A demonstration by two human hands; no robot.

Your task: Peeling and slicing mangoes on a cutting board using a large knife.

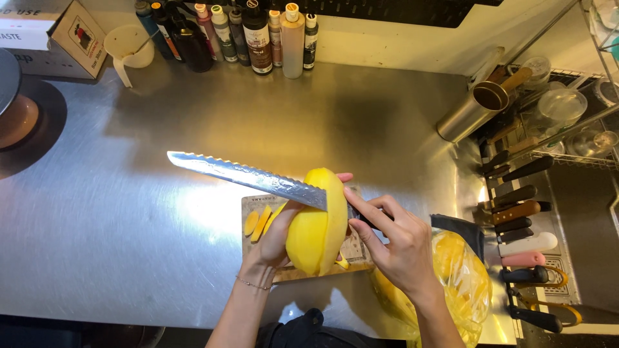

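Two hands share the work: your left hand [278, 235] cups the peeled yellow mango [316, 222] upright over the small wooden cutting board [293, 274] on the steel worktop [116, 212], while your right hand [396, 241] clamps its fingers [361, 206] around the long serrated steel knife [245, 174], blade running leftward through the fruit's top.

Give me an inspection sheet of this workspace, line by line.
Surface: brushed steel counter, small wooden cutting board on it.
Job's things: peeled yellow fruit upright on the board; long serrated knife cutting its top; yellow slices beside it.
Clutter: row of sauce bottles, white funnel, steel cylinder, plastic bag of yellow peels.
Grippers: left hand cups the fruit; right hand grips the knife.
Cables: nothing seen.
Surroundings: rack of knife handles, right.
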